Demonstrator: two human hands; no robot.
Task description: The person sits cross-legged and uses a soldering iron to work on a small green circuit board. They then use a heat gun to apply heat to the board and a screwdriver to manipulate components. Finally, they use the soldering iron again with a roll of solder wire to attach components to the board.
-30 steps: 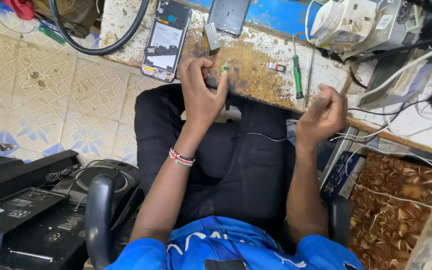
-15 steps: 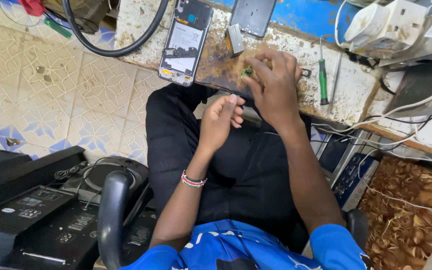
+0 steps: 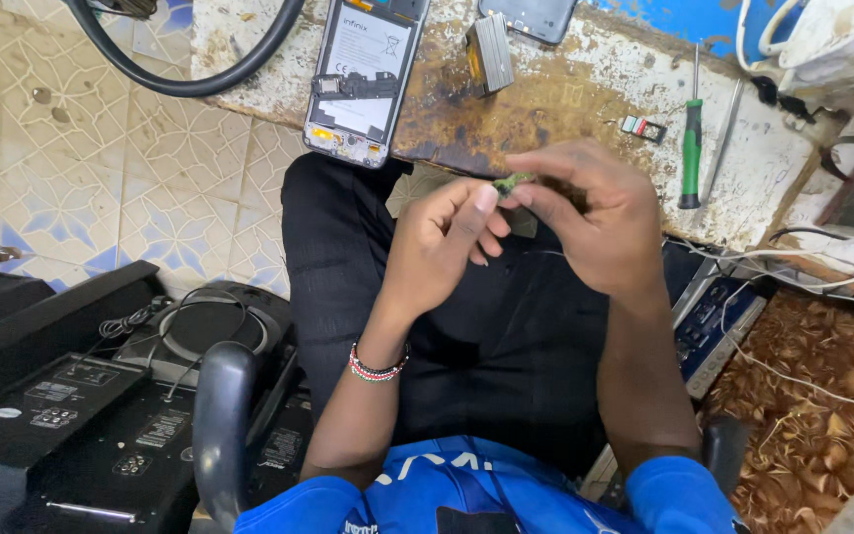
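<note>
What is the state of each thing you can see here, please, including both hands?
Left hand: raised, fingertips pinching a small green part.
Right hand: grip closed on the same part.
Phone: back cover off, insides exposed, lying flat on the workbench.
Green screwdriver: lying untouched.
Beaded bracelet: worn on the left wrist.

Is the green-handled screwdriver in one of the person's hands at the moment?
No, the green-handled screwdriver lies on the workbench, apart from the right hand.
</note>
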